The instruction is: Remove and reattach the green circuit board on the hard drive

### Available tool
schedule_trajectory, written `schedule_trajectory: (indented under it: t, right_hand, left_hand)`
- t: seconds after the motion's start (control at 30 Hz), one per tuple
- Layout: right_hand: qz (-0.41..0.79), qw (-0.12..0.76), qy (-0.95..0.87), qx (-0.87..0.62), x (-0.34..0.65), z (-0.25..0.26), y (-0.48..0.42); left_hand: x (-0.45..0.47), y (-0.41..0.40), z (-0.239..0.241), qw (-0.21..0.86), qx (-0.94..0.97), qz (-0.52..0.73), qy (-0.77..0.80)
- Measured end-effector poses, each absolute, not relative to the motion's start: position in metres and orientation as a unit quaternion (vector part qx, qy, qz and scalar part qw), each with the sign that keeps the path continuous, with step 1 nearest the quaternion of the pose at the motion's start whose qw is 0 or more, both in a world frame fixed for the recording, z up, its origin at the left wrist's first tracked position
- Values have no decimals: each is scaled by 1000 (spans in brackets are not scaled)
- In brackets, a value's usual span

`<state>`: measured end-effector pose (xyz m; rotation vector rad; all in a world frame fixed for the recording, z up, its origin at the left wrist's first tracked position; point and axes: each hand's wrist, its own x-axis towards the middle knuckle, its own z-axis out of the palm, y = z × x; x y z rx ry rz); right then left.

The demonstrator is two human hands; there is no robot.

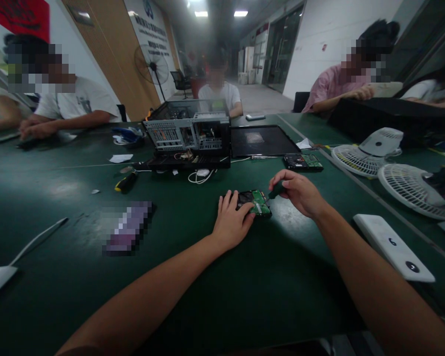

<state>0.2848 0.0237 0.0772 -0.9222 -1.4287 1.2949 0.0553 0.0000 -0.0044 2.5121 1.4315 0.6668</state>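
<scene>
A hard drive (257,200) with its green circuit board up lies on the dark green table (244,287) in front of me. My left hand (232,220) rests flat on its left side, fingers spread, pinning it down. My right hand (298,190) is closed around a small dark-handled screwdriver (276,190), whose tip points down at the drive's right edge. Behind them stands an opened computer case (189,131) with loose cables.
A second drive (303,161) and a black side panel (263,141) lie behind. A yellow-black screwdriver (126,182) lies left. Two white fans (371,151) and a white flat device (393,247) sit right. Other people sit around the table.
</scene>
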Motion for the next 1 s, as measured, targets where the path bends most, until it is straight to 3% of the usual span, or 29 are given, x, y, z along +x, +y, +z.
schedule_trajectory:
  t: [0.33, 0.7, 1.0]
  right_hand:
    - [507, 456, -618, -391, 288, 74, 26]
    - [585, 453, -558, -375, 286, 79, 23]
    - [568, 433, -582, -389, 284, 76, 23]
  left_hand:
    - [56, 1, -6, 85, 842, 226, 482]
    - [55, 0, -4, 88, 843, 225, 480]
    - [56, 0, -4, 87, 843, 224, 482]
